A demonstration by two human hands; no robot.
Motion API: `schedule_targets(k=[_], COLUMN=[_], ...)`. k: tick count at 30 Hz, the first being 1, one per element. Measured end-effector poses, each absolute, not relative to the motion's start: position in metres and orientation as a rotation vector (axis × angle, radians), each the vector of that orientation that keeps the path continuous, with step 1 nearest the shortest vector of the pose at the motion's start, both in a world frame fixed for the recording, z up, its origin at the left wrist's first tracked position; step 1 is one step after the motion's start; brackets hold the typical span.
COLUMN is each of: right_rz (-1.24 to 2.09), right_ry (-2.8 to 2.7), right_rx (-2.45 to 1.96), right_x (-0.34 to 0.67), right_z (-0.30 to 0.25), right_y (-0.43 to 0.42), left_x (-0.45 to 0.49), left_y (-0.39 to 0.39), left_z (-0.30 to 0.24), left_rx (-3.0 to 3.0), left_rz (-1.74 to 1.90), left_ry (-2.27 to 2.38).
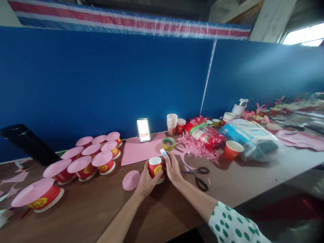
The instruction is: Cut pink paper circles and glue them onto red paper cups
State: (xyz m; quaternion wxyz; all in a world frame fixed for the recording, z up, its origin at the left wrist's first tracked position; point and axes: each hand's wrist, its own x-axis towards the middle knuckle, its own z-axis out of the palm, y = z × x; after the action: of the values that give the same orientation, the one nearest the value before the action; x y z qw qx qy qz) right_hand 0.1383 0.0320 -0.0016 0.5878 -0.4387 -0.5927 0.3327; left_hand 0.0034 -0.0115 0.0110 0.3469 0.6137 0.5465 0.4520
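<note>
My left hand [146, 180] is wrapped round a small red paper cup [155, 167] with a yellow emblem and a white upper end, set on a pale round base at the table. Between the fingertips of my right hand [173, 168] is a small white and light-blue piece [163, 153], too small to name surely; this hand is close beside the cup's right side. A pink paper disc [131, 180] lies just left of my left hand. Black-handled scissors [196, 173] rest to the right of my right wrist. A roll of tape [168, 144] sits behind the right hand.
Several red cups topped with pink paper discs [81, 164] stand at left, near a black bottle [27, 141]. Pink paper [141, 150] lies behind my hands. Stacked cups [171, 123], pink shreds [199, 148], a red bag [205, 133], an orange cup [233, 150] and a plastic bag [255, 141] are at right.
</note>
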Motion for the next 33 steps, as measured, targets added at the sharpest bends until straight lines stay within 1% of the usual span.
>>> schedule_targets(k=[3, 6, 12, 25, 33], right_rz=[0.713, 0.721, 0.993, 1.069, 1.036], right_ry=[-1.373, -1.348, -1.163, -1.147, -1.193], right_rx=[-1.036, -1.036, -0.912, -0.894, -0.902], right_x=[0.143, 0.149, 0.157, 0.156, 0.156], right_z=[0.003, 0.009, 0.012, 0.010, 0.014], right_y=[0.034, 0.039, 0.046, 0.040, 0.039], left_x=[0.011, 0.012, 0.007, 0.010, 0.011], left_y=[-0.010, -0.013, -0.018, -0.021, -0.021], left_z=[0.006, 0.001, -0.006, -0.001, 0.001], left_rx=[1.609, 1.553, 1.447, 1.518, 1.547], left_rz=[1.230, 1.279, 1.371, 1.333, 1.296], left_ry=[1.507, 1.458, 1.345, 1.250, 1.318])
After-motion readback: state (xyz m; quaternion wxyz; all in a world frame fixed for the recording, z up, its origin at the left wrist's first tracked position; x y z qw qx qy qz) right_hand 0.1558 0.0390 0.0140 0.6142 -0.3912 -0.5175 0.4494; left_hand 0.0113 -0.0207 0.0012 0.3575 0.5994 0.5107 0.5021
